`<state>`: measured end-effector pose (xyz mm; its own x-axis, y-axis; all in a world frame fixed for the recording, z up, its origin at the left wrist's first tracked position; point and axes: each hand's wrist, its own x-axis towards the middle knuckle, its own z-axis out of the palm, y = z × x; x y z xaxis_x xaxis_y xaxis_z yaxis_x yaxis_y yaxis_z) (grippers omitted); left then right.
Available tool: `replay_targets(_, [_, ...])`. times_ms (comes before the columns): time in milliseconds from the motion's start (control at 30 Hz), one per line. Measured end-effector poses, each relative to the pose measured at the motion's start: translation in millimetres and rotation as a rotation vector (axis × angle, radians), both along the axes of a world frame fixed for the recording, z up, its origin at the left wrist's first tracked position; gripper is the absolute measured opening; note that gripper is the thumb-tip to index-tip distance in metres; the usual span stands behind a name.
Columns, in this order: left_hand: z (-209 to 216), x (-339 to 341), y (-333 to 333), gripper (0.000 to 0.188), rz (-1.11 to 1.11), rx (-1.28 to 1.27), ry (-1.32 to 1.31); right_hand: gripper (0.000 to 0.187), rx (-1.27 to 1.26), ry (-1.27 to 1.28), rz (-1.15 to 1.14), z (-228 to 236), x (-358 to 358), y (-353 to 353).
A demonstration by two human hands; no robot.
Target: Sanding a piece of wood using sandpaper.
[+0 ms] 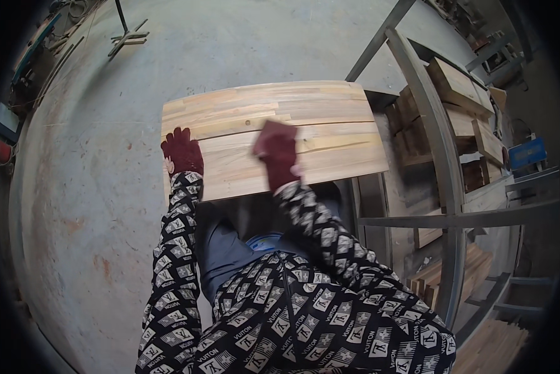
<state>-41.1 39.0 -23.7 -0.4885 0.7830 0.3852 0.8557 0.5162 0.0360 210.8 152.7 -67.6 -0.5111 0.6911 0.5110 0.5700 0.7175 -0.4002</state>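
In front of me lies a pale wood panel, glued up from strips, with a knot and a dark seam across it. My left hand, in a dark red glove, rests flat on its left edge with the fingers stretched out. Over the panel's middle, my right hand wears the same kind of glove and is blurred by motion. It presses a reddish-brown piece of sandpaper against the wood, and the fingers are partly hidden. What supports the panel is mostly hidden beneath it.
A metal frame rack stands close on the right, with wooden boxes and boards stacked in it. Beyond it is a blue object. More wood strips lie at lower right. A stand with crossed feet is on the floor at far left.
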Motion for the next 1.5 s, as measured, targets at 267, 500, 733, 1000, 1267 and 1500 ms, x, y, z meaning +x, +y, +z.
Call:
replay_targets(267, [-6.4, -2.2, 0.2, 0.034, -0.046, 0.061, 0.03, 0.056, -0.094, -0.131, 0.5, 53.2, 85.2, -41.8])
replay_targets(500, [-5.9, 0.6, 0.0, 0.034, -0.021, 0.073, 0.012, 0.028, 0.047, -0.003, -0.262, 42.2, 259.7, 49.9])
replay_targets(733, [-10.5, -3.3, 0.5, 0.038, 0.025, -0.003, 0.006, 0.035, -0.042, 0.041, 0.04, 20.4, 78.5, -8.7])
replay_targets(1000, [-14.8, -8.9, 0.6, 0.038, -0.001, -0.009, -0.029, 0.044, -0.071, 0.025, 0.445, 28.3, 19.5, -14.4])
replay_targets(1267, [-6.3, -0.7, 1.1, 0.038, 0.012, 0.013, -0.032, 0.03, 0.094, 0.039, -0.367, 23.5, 209.9, 150.3])
replay_targets(1500, [-6.0, 0.2, -0.8, 0.037, -0.013, 0.064, -0.017, 0.034, -0.32, 0.013, -0.144, 3.4, 27.1, 54.1])
